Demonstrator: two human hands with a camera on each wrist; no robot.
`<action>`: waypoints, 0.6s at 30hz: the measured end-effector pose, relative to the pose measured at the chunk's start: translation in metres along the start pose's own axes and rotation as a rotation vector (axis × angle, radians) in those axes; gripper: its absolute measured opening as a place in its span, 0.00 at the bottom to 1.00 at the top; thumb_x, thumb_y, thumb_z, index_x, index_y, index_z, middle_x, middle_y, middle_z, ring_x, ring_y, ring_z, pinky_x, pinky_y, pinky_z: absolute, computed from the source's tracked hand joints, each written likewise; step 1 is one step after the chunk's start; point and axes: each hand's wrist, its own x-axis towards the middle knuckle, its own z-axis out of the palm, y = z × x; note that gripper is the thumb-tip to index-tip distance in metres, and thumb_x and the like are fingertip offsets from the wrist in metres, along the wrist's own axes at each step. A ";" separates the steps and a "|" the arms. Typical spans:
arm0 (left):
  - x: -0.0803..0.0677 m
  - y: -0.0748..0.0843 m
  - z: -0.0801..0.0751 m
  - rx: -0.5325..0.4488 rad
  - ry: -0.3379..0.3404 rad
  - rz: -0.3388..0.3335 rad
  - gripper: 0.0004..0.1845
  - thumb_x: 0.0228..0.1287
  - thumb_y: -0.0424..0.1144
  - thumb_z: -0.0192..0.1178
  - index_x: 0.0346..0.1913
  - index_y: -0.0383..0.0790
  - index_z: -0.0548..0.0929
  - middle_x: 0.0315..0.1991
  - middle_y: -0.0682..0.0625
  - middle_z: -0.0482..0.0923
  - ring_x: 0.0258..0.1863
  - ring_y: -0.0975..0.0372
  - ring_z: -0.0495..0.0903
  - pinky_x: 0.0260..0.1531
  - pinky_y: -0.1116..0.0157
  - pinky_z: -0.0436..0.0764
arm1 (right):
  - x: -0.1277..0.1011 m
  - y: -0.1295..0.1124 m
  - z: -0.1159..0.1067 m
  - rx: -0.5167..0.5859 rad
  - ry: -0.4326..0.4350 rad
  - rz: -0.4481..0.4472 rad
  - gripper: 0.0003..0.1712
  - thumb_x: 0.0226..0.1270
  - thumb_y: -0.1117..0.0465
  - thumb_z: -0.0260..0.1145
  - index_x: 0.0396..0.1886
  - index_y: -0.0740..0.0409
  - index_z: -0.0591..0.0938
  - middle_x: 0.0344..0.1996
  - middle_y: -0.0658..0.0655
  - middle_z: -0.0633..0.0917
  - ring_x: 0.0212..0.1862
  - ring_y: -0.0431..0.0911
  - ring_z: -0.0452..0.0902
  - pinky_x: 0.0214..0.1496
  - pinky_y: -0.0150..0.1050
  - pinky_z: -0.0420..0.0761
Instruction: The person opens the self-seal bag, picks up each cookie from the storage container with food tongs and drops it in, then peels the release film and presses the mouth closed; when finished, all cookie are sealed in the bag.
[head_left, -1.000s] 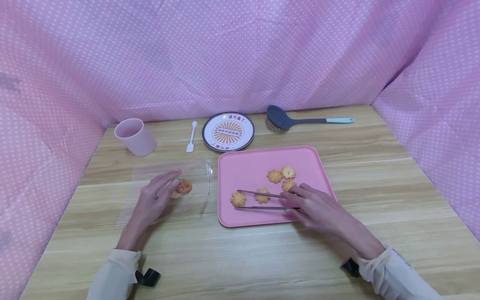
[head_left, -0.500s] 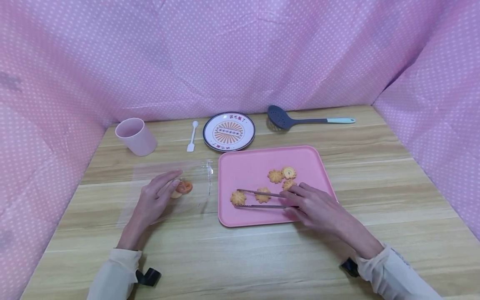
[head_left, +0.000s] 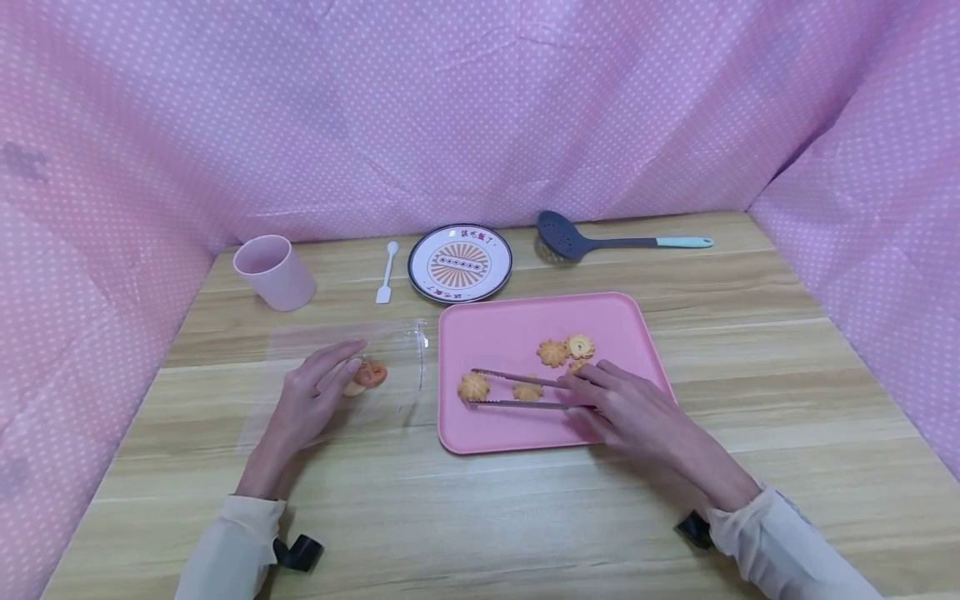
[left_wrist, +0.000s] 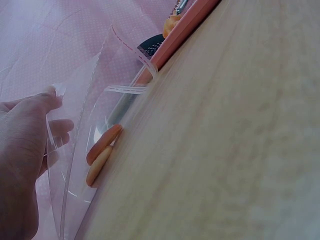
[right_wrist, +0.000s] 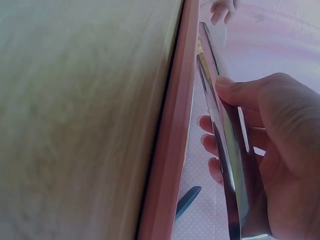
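My right hand (head_left: 622,408) holds metal tongs (head_left: 517,404) over the pink tray (head_left: 487,333). Their serrated tips sit on either side of a flower-shaped cookie (head_left: 473,387) near the tray's left side. Another cookie (head_left: 528,390) shows between or beneath the tong arms. My left hand (head_left: 307,400) holds up the top film of a clear plastic bag (head_left: 397,400), thumb and fingers on the film in the left wrist view. Inside the bag lie a brown pretzel-shaped cookie (head_left: 372,373) and a paler cookie (left_wrist: 99,167).
More cookies (head_left: 553,353) lie on the tray, one partly hidden by my right hand. Behind are a pink cup (head_left: 281,279), a small white spatula-ended stick (head_left: 386,275), a patterned plate (head_left: 460,265) and a slotted spoon (head_left: 592,243). A pink dotted cloth (head_left: 480,108) encloses the table (head_left: 420,533).
The tongs have narrowed a little round the left cookie. Cookie and tong tips have shifted slightly up in the head view. My left hand keeps its place on the bag.
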 end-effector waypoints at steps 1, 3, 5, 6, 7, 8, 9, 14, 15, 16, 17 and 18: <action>0.000 0.000 0.000 0.004 0.000 0.001 0.20 0.67 0.20 0.63 0.60 0.33 0.85 0.58 0.41 0.84 0.62 0.57 0.79 0.64 0.76 0.69 | 0.001 0.000 0.000 0.003 0.001 -0.002 0.21 0.66 0.64 0.74 0.59 0.57 0.86 0.51 0.57 0.86 0.49 0.51 0.81 0.50 0.48 0.86; 0.000 -0.001 0.000 0.004 0.000 0.005 0.20 0.67 0.20 0.63 0.60 0.33 0.85 0.58 0.40 0.84 0.61 0.55 0.79 0.64 0.76 0.69 | 0.003 0.000 0.000 0.007 0.012 -0.012 0.20 0.67 0.64 0.73 0.59 0.57 0.87 0.52 0.57 0.86 0.51 0.52 0.81 0.52 0.50 0.85; 0.000 -0.001 0.000 0.008 0.000 0.008 0.20 0.67 0.20 0.63 0.60 0.33 0.85 0.58 0.40 0.84 0.61 0.55 0.79 0.64 0.76 0.69 | 0.005 0.000 0.001 0.004 0.027 -0.028 0.20 0.67 0.65 0.73 0.59 0.57 0.87 0.53 0.58 0.86 0.52 0.53 0.81 0.54 0.52 0.85; 0.000 -0.001 0.001 0.009 0.000 0.007 0.20 0.67 0.20 0.63 0.60 0.33 0.85 0.58 0.40 0.84 0.61 0.54 0.79 0.64 0.76 0.69 | 0.006 0.000 0.001 0.001 0.035 -0.033 0.20 0.67 0.65 0.73 0.59 0.58 0.87 0.52 0.58 0.85 0.53 0.54 0.81 0.55 0.52 0.85; 0.000 -0.001 0.001 0.011 0.001 0.007 0.20 0.67 0.20 0.63 0.60 0.33 0.85 0.58 0.41 0.84 0.61 0.55 0.79 0.64 0.76 0.69 | 0.007 0.000 0.001 -0.002 0.044 -0.038 0.20 0.67 0.64 0.73 0.59 0.58 0.86 0.52 0.58 0.85 0.53 0.54 0.81 0.55 0.52 0.84; 0.000 -0.001 0.001 0.013 0.001 0.007 0.20 0.67 0.20 0.63 0.60 0.33 0.85 0.58 0.41 0.84 0.61 0.55 0.79 0.64 0.76 0.69 | 0.009 0.000 0.002 -0.001 0.055 -0.044 0.21 0.67 0.64 0.73 0.59 0.58 0.86 0.52 0.59 0.85 0.52 0.54 0.81 0.54 0.52 0.84; 0.000 -0.001 0.001 0.015 0.001 0.006 0.20 0.67 0.20 0.63 0.60 0.33 0.85 0.58 0.41 0.84 0.61 0.55 0.79 0.65 0.76 0.69 | 0.010 0.000 0.002 -0.004 0.064 -0.049 0.22 0.66 0.64 0.74 0.60 0.59 0.86 0.51 0.59 0.85 0.52 0.54 0.82 0.54 0.52 0.85; 0.000 0.000 0.001 0.016 -0.003 0.002 0.20 0.67 0.20 0.63 0.60 0.33 0.85 0.58 0.41 0.84 0.61 0.53 0.79 0.65 0.76 0.69 | 0.019 -0.003 0.006 0.013 0.100 -0.073 0.23 0.65 0.65 0.75 0.60 0.60 0.85 0.50 0.59 0.85 0.48 0.53 0.81 0.50 0.50 0.86; 0.000 0.000 0.001 0.018 -0.003 0.001 0.20 0.68 0.21 0.63 0.60 0.33 0.85 0.58 0.41 0.84 0.61 0.54 0.79 0.65 0.76 0.69 | 0.022 -0.004 0.006 0.017 0.103 -0.076 0.23 0.65 0.65 0.75 0.60 0.60 0.84 0.50 0.59 0.85 0.48 0.53 0.81 0.51 0.50 0.85; 0.001 0.000 0.001 0.019 -0.003 0.000 0.20 0.68 0.21 0.63 0.60 0.33 0.85 0.58 0.41 0.84 0.61 0.54 0.79 0.65 0.76 0.69 | 0.024 -0.005 0.007 0.021 0.105 -0.077 0.23 0.66 0.66 0.74 0.60 0.61 0.84 0.50 0.59 0.85 0.48 0.53 0.81 0.51 0.50 0.85; 0.001 0.000 0.001 0.020 -0.003 0.000 0.20 0.68 0.21 0.63 0.61 0.33 0.85 0.58 0.41 0.84 0.61 0.54 0.79 0.65 0.77 0.69 | 0.026 -0.006 0.008 0.020 0.104 -0.078 0.23 0.66 0.66 0.74 0.60 0.61 0.84 0.50 0.59 0.85 0.49 0.53 0.81 0.52 0.51 0.85; 0.001 0.000 0.001 0.023 -0.002 -0.002 0.20 0.68 0.21 0.63 0.61 0.34 0.85 0.58 0.41 0.84 0.61 0.54 0.79 0.65 0.77 0.68 | 0.028 -0.007 0.008 0.021 0.101 -0.078 0.23 0.66 0.65 0.74 0.60 0.61 0.84 0.50 0.59 0.85 0.50 0.53 0.81 0.52 0.51 0.85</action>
